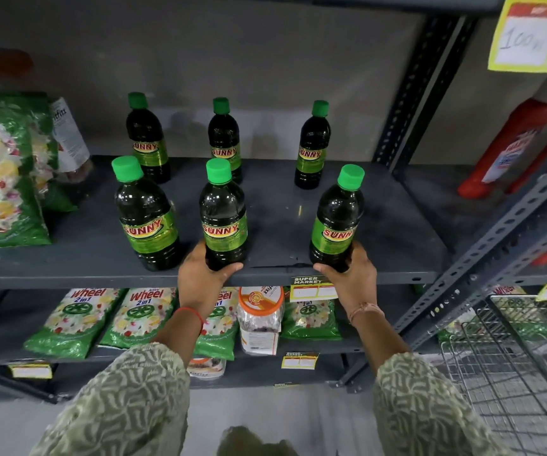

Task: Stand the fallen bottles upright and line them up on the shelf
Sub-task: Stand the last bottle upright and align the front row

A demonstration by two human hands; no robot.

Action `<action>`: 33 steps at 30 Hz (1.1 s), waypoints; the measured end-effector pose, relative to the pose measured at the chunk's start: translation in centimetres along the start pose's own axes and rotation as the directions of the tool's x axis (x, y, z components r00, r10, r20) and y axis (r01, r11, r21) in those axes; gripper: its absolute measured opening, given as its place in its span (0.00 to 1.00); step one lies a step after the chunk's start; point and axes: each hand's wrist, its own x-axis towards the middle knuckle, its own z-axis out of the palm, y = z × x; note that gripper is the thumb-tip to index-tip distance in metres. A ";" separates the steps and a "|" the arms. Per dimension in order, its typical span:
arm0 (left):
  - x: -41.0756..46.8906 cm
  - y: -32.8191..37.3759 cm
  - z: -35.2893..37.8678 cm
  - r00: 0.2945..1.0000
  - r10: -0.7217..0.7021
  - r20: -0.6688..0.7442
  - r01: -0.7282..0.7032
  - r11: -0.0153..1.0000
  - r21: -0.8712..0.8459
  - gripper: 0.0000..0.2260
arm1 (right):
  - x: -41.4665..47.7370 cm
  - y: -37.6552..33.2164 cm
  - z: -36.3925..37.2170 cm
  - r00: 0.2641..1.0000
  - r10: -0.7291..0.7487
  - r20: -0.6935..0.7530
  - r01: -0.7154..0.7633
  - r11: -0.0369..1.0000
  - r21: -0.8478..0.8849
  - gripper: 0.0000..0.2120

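shelf (298,205): l hand (199,278) & r hand (353,281) gripping upright bottles (222,218).

Six upright bottles (222,213) (green-capped), two rows

Green-white squiggle-print sleeves (127,399); thread bands on wrists.

bottles (222,215): glossy dark plastic | shelf (381,225): matt grey metal
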 end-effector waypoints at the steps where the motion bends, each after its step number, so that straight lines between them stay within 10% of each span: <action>1: 0.0 0.1 0.0 1.000 0.000 0.006 0.000 1.000 0.010 0.25 | 0.1 0.1 0.0 1.000 0.000 0.002 0.000 1.000 -0.001 0.30; 11: -0.8 0.5 -0.6 0.998 0.015 0.058 -0.013 0.999 -0.039 0.29 | -1.3 0.3 0.2 0.999 0.044 0.001 -0.044 0.996 0.081 0.46; 16: -3.9 -0.1 -3.2 0.901 -0.050 -0.431 -0.014 0.989 -0.144 0.29 | -7.7 -2.6 3.8 0.939 -0.203 -0.277 0.206 0.978 -0.018 0.36; 22: 0.3 -3.8 -7.0 0.944 -0.176 -0.279 0.200 0.978 0.061 0.47 | -3.4 -8.4 9.8 0.930 -0.083 0.358 0.039 0.991 0.128 0.46; 27: 1.7 -4.5 -7.7 0.981 -0.052 -0.187 0.076 0.989 0.124 0.28 | -2.0 -9.1 11.4 0.938 -0.012 0.347 -0.010 0.998 0.062 0.36; 33: 2.6 -5.5 -9.3 0.980 -0.057 -0.193 0.082 0.989 0.124 0.27 | -2.6 -10.0 11.7 0.950 -0.026 0.312 0.008 0.998 0.060 0.33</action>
